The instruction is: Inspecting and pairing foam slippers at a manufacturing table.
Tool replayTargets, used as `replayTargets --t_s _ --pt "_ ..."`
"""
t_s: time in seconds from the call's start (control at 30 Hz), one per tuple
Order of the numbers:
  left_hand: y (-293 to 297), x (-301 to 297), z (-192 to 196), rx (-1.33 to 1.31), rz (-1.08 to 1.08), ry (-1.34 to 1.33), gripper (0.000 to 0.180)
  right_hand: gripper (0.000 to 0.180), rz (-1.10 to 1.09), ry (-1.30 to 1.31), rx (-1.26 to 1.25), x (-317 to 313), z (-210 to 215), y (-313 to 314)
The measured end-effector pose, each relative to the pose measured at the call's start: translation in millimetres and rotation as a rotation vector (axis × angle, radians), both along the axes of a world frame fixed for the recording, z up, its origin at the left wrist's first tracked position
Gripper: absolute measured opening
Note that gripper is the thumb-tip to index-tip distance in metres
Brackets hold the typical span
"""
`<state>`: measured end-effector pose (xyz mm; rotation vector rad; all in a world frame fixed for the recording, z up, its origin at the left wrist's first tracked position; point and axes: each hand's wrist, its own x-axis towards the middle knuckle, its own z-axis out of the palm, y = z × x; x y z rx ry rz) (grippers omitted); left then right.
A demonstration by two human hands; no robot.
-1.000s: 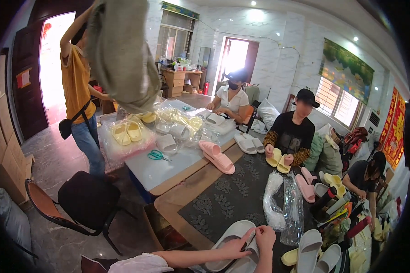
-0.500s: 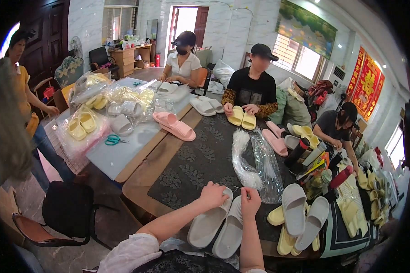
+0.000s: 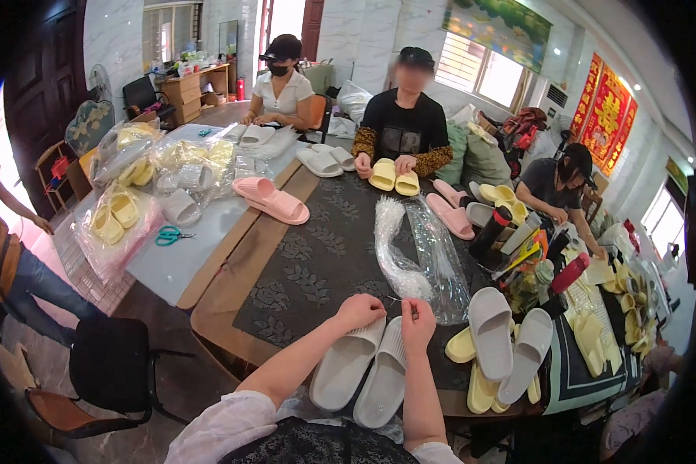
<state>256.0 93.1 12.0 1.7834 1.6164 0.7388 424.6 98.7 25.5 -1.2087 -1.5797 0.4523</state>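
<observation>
At the near edge of the table, both hands rest on a pair of grey slippers, left hand clenched, right hand fingers pinching something too small to tell.

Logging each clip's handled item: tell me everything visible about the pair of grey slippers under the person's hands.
The pair of pale grey foam-like slide slippers lies side by side, soles up, on the near edge of the dark patterned table mat, heels overhanging toward the person. The soles show fine ribbed tread at the toe end. The left hand rests on the left slipper's toe; the right hand sits above the right one's toe, pinching something small. Clear plastic bags lie just beyond.
</observation>
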Motion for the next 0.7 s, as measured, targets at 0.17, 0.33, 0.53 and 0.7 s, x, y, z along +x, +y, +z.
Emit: replayTargets --t_s 0.17,0.33,0.53,0.7 --pt "-9 5 -4 0.174 0.124 -0.257 0.020 0.019 0.025 -0.176 0.050 3 2 -1" --pt "-6 7 -2 0.333 0.122 -0.331 0.018 0.034 0.154 -0.120 -0.001 -10 17 -12" --pt "-8 12 -2 0.490 0.118 -0.212 0.017 0.028 0.158 0.097 -0.026 -4 -13 -1" --pt "-13 4 1 0.467 0.039 -0.259 0.016 0.025 0.264 0.074 0.049 -14 -13 -5"
